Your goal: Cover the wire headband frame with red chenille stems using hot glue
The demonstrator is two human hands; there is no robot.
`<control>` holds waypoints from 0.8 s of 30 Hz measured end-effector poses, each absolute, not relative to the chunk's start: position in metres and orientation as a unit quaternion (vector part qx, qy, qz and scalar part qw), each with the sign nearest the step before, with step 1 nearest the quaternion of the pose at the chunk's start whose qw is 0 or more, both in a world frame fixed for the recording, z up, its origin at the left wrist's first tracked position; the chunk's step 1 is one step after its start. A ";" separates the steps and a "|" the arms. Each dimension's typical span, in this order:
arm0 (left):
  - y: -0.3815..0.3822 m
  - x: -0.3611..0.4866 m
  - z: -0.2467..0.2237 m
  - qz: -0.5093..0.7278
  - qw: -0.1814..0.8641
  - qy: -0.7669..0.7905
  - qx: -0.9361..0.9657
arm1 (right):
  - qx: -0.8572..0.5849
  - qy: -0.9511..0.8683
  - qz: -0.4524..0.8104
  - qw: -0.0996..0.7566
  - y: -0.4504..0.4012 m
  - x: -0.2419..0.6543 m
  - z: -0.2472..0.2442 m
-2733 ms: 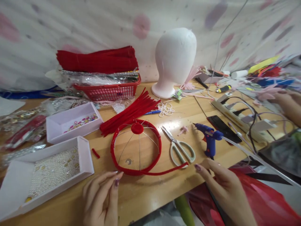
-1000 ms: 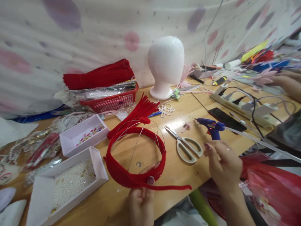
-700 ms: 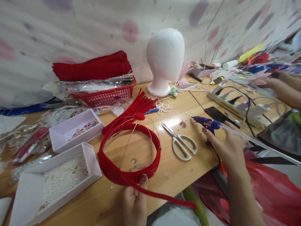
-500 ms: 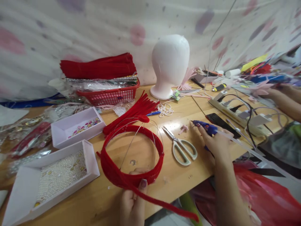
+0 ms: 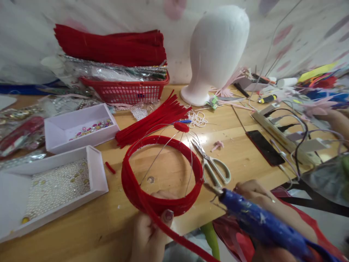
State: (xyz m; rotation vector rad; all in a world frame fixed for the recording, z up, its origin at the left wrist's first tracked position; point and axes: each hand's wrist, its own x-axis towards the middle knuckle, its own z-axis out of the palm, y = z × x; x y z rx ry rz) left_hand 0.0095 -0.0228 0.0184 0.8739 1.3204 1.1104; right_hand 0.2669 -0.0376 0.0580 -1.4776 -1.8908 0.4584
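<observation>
My left hand (image 5: 152, 229) pinches the lower rim of a red fuzzy ring (image 5: 195, 171), thumb in front and fingers behind. Thin wires arch over the ring to a small red oval pad (image 5: 181, 126). From the pinch a loose red strip (image 5: 185, 240) trails to the lower right. My right hand (image 5: 261, 203) is wrapped round a blue glue gun (image 5: 261, 222), whose nozzle points left, close to the ring's right side. Scissors (image 5: 215, 169) lie on the table behind the nozzle, partly overlapped by the ring.
Two white trays (image 5: 98, 171) (image 5: 49, 134) hold beads and gems at the left. Behind are red strips (image 5: 152, 122), a red basket (image 5: 122, 92) and a white foam head (image 5: 215, 47). A phone (image 5: 264, 147) and power strip (image 5: 283, 134) lie right, near another person's arm (image 5: 336, 122).
My right hand has lifted the glue gun off the table and brought it near the ring. The view has moved closer, and a short red piece now shows on the table left of the ring.
</observation>
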 end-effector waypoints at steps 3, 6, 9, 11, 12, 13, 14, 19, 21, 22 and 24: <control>-0.022 0.011 0.020 0.484 0.572 0.545 0.375 | -0.419 -0.827 0.258 0.271 -0.022 0.258 0.064; -0.021 0.011 0.020 0.486 0.557 0.553 0.385 | -0.496 -0.757 0.199 0.376 -0.024 0.242 0.061; -0.021 0.011 0.019 0.486 0.540 0.562 0.396 | -0.511 -0.741 0.188 0.392 -0.028 0.237 0.060; -0.022 0.011 0.018 0.495 0.544 0.554 0.389 | -0.470 -0.780 0.228 0.344 -0.026 0.241 0.062; -0.023 0.011 0.017 0.500 0.551 0.545 0.385 | -0.446 -0.799 0.246 0.318 -0.024 0.242 0.064; -0.024 0.012 0.016 0.503 0.560 0.536 0.383 | -0.419 -0.819 0.265 0.291 -0.023 0.242 0.064; -0.025 0.012 0.015 0.503 0.567 0.529 0.382 | -0.420 -0.817 0.259 0.298 -0.022 0.240 0.064; -0.026 0.011 0.017 0.490 0.579 0.527 0.383 | -0.516 -0.741 0.148 0.403 -0.028 0.222 0.061; -0.023 0.008 0.020 0.484 0.587 0.524 0.383 | -0.493 -0.768 0.161 0.375 -0.028 0.225 0.064; -0.022 0.007 0.022 0.479 0.594 0.520 0.385 | -0.471 -0.791 0.178 0.348 -0.027 0.229 0.067; -0.019 0.005 0.026 0.462 0.612 0.508 0.393 | -0.419 -0.832 0.212 0.295 -0.023 0.236 0.072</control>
